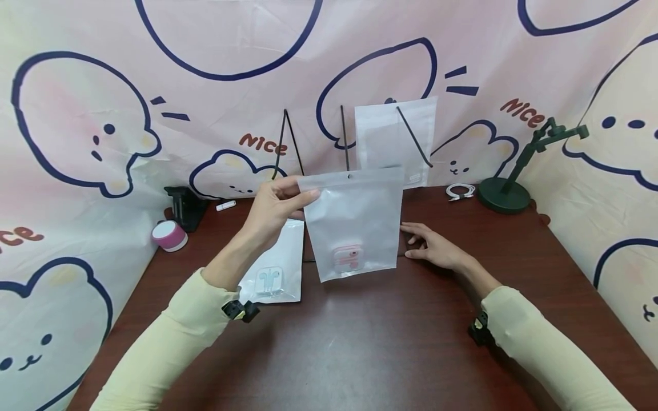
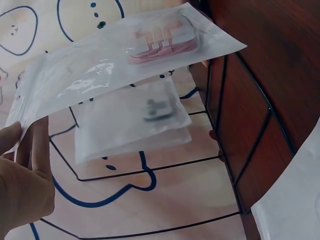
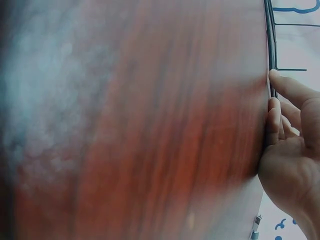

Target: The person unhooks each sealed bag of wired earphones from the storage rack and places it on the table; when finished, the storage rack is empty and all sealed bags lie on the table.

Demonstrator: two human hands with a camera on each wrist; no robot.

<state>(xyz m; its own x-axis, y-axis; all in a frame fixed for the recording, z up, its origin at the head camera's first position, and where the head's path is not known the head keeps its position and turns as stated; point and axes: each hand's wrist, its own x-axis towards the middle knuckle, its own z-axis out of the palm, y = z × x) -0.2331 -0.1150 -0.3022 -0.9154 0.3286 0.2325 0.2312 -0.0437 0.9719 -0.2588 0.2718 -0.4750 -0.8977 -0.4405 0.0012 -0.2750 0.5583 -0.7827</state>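
My left hand [image 1: 277, 205] pinches the top left corner of a white zip bag [image 1: 354, 214] between thumb and fingers. Inside the bag is a clear case of pink earphones [image 1: 348, 258]. A black wire rack [image 1: 285, 134] stands behind it, its middle and base partly hidden. My right hand [image 1: 437, 248] is low beside the bag's right edge; the right wrist view shows its thumb and fingers holding the black rack frame [image 3: 272, 60]. Another white bag [image 1: 393, 140] hangs at the rack's right. A third bag [image 1: 285, 251], with blue earphones, is on the table at left.
On the brown table [image 1: 370, 348], a pink round tub [image 1: 169, 236] and a black stand [image 1: 186, 208] are at left, near a small white stick [image 1: 226, 205]. A coiled white cable [image 1: 460, 191] and a dark green stand [image 1: 506, 194] are at back right.
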